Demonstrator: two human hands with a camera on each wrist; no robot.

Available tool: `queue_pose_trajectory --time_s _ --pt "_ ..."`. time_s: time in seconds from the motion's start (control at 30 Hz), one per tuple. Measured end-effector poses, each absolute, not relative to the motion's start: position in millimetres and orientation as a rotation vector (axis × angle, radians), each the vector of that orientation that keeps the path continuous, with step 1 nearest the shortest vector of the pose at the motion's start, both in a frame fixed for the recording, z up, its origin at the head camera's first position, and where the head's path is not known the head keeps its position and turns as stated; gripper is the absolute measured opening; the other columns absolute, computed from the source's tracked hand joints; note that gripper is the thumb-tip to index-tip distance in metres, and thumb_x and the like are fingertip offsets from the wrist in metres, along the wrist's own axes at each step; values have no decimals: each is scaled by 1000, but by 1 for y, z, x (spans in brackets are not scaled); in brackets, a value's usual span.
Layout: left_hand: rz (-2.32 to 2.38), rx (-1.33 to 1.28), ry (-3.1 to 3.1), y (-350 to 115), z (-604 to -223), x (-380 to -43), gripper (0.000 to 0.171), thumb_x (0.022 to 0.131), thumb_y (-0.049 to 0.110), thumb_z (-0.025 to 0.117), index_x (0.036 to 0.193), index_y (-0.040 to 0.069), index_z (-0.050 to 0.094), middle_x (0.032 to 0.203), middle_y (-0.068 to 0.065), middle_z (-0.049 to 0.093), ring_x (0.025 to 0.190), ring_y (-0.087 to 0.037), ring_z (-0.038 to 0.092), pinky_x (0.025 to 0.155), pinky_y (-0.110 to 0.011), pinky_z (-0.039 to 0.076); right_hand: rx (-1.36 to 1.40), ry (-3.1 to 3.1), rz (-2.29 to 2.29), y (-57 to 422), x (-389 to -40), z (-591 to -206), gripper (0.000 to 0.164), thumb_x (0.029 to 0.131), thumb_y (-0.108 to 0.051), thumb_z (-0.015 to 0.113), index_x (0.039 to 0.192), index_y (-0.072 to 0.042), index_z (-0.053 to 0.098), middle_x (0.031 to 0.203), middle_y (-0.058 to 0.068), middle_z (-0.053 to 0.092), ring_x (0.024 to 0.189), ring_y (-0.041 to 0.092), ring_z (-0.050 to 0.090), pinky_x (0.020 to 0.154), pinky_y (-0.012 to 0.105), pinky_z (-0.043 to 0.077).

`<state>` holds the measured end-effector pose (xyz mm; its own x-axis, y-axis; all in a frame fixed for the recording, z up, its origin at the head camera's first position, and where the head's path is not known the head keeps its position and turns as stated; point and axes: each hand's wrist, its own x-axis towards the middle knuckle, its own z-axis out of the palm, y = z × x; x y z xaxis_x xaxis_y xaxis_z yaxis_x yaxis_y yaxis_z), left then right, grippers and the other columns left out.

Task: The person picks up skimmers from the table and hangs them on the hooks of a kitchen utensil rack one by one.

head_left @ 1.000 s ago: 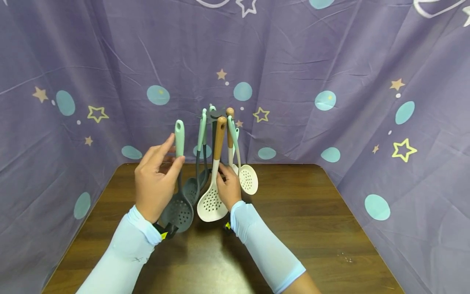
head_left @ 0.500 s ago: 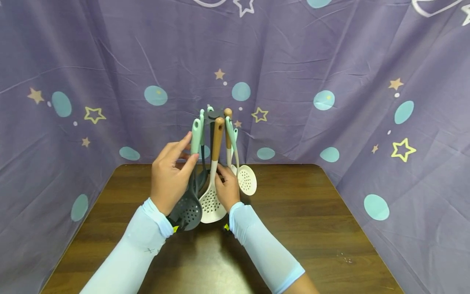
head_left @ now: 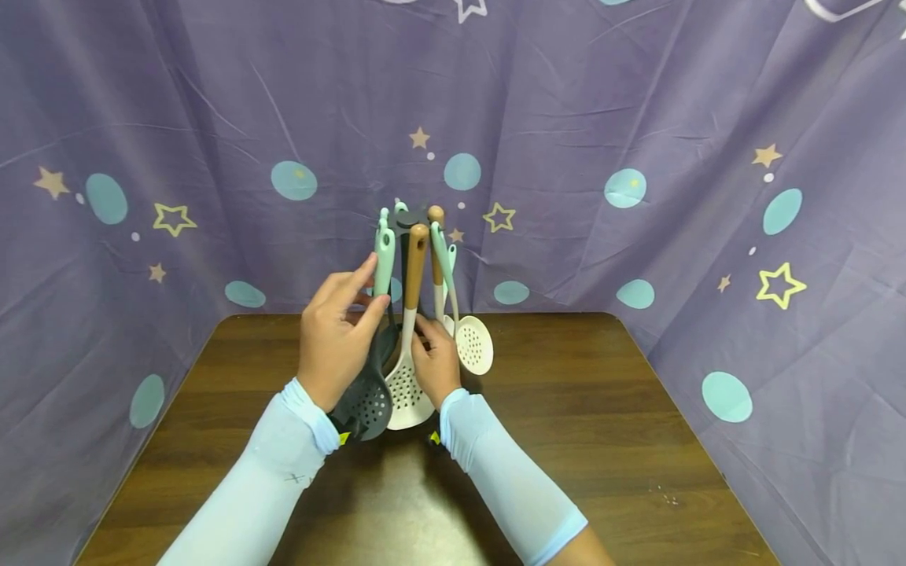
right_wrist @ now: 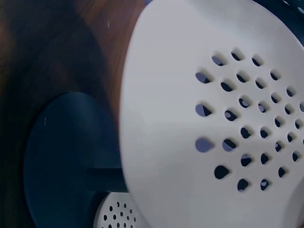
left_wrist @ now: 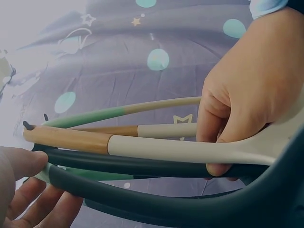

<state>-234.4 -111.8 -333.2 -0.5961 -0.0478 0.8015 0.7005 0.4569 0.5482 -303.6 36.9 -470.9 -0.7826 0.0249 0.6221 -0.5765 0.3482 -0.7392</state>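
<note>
My left hand (head_left: 333, 334) pinches the mint-green handle of a dark perforated skimmer (head_left: 373, 402) between thumb and fingers, its head hanging down. The handle's top is close to the black hook ring (head_left: 409, 218) of a utensil stand. In the left wrist view my right hand (left_wrist: 259, 80) grips the stand's dark post (left_wrist: 128, 164) low down, behind a white skimmer. That white skimmer (head_left: 408, 397) has a wooden handle and hangs at the front. Its perforated head fills much of the right wrist view, partly covering the round dark base (right_wrist: 61, 142).
More utensils hang around the stand, including a small white skimmer (head_left: 474, 346) at the right and dark ones at the left. Brown wooden table (head_left: 566, 409) lies underneath. A purple patterned curtain (head_left: 552, 118) closes off the back and sides.
My left hand has carried the dark skimmer rightward up to the stand, and its head now overlaps the white skimmer's edge. My right hand has kept its grip on the post.
</note>
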Motion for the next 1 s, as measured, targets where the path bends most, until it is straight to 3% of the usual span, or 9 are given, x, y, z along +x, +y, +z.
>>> queue_pose_trajectory --time_s 0.33,0.8,1.0 --pt "-1198 -540 -1937 -109 -333 -237 56 91 2 78 144 13 62 115 -20 67 90 -23 71 74 -8 54 475 -2071 1463 36 -303 -471 31 102 -7 64 131 -7 71 103 11 69 88 23 69 76 30 61" --pt "-1200 -498 -1975 -105 -341 -244 54 93 10 78 145 17 62 113 -11 67 91 -20 71 77 -12 55 454 -2102 1460 37 -298 -475 32 103 -10 64 134 -10 70 109 8 71 92 22 70 76 31 60" --pt "-1240 -481 -1950 -106 -344 -247 46 92 12 80 136 10 68 109 -14 68 88 -21 71 74 -10 55 450 -2133 1479 41 -294 -477 32 105 -13 61 135 -7 68 123 11 72 102 27 71 83 39 61"
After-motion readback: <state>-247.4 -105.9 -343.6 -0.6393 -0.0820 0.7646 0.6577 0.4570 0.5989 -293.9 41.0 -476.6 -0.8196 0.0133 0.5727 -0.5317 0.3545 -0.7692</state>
